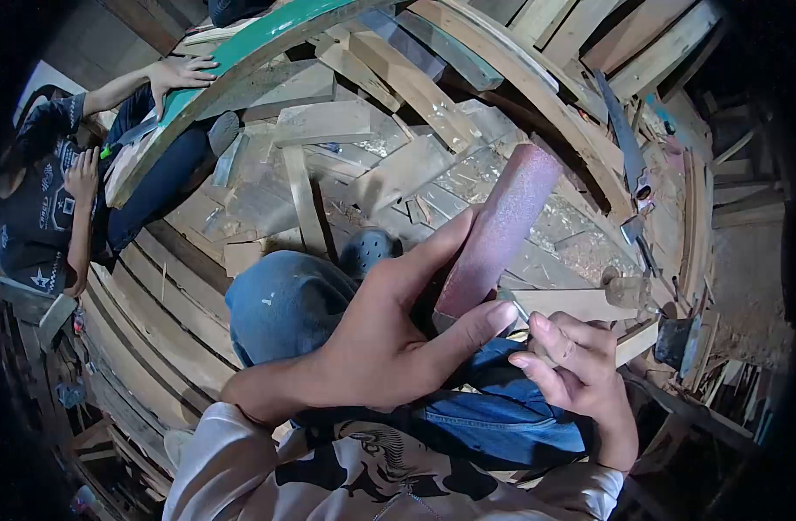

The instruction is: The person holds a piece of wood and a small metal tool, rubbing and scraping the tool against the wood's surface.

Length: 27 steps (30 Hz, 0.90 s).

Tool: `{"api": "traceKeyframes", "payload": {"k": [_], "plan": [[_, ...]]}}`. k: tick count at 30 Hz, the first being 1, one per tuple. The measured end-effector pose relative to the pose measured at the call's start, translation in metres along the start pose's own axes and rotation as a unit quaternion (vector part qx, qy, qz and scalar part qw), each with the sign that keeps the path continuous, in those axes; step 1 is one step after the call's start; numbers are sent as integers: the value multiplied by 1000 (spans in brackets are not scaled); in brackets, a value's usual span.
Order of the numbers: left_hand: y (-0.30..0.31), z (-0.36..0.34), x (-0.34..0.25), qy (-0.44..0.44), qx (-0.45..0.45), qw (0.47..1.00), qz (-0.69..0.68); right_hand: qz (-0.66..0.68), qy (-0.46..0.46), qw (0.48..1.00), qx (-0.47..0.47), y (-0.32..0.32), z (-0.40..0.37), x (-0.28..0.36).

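Held up in front of my chest is a pink, gritty sandpaper-covered block (506, 226), tilted with its far end up and to the right. My left hand (398, 326) wraps round its lower end, fingers behind it and thumb in front. Close beside that thumb, my right hand (576, 356) pinches a thin metal piece like a nail (521, 311) between thumb and forefinger. Its tip points at the block's lower end, partly hidden by my left thumb. Below both hands are my legs in blue jeans (493, 417).
At the left sits another person (55, 191), one hand (179, 80) on a green-topped curved beam (250, 43). Planks (324, 123) and wood scraps cover the floor ahead. A handsaw (622, 130) leans at the right by long curved boards (537, 95). Slats (168, 300) run along the left.
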<state>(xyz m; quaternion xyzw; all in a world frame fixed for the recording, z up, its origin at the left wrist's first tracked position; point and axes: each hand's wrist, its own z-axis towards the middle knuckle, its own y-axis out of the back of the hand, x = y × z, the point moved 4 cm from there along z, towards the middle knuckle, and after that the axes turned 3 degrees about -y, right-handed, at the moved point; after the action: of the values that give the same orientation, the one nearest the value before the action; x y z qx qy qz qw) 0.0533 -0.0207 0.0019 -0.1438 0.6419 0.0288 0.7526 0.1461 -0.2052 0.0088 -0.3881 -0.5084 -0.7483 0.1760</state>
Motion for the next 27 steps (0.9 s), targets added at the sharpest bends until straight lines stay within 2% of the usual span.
{"api": "traceKeyframes", "payload": {"k": [3,6,10,12,18,22,24,27], "plan": [[1,1,0,11,9,1000,-1,-73,38,996,30,2,2,4],[2,1,0,-16,10,1000,16,-110,55,992,6,1,4,7],[3,0,1,-17,9,1000,23,-173,60,983,-4,0,-4,8],[3,1,0,-17,11,999,26,-244,32,969,-24,-1,-9,5],[3,-1,0,4,5,1000,6,-358,42,933,-3,1,-1,14],[3,-1,-1,7,12,1000,5,-385,55,921,-3,-2,-1,15],[3,-1,-3,0,17,1000,18,-386,63,919,-46,-2,0,16],[4,-1,-3,-8,16,1000,19,-393,73,915,-55,0,0,17]]}}
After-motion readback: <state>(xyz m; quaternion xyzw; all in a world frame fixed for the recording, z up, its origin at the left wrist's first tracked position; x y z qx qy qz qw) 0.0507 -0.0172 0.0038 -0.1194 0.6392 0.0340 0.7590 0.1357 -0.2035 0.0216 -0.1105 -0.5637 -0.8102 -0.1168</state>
